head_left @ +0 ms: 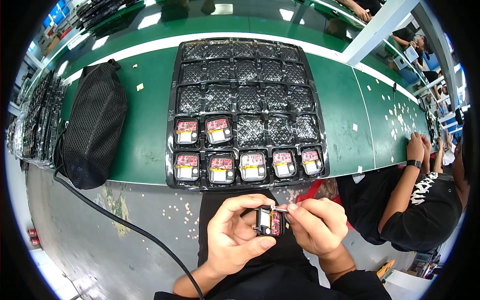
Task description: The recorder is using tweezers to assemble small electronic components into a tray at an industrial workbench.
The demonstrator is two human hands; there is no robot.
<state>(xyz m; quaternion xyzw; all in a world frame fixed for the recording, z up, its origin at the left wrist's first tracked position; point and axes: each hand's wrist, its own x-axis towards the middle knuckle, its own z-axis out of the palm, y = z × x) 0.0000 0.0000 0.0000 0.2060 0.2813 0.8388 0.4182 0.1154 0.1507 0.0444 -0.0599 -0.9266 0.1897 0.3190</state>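
Note:
Above my lap, in front of the bench, my left hand (235, 230) grips a small black device housing (270, 221) by its edges. Its inside faces up: a red circuit board, a silvery block and a strip of yellow tape. From the right, my right hand (320, 222) pinches a thin silvery tool (280, 209) between thumb and fingers, its tip at the housing's upper edge by the yellow tape. The tool's rear part is hidden in the hand. Just beyond, a black moulded tray (171, 150) holds several similar housings (187, 166) in its two nearest rows.
The tray rests on a green bench (145, 155). Left of it lie a black mesh bag (95, 120) and stacked black trays (40, 120); a black cable (130, 225) runs toward me. Small pale scraps (400, 120) litter bench and floor. A co-worker (415, 200) sits at right.

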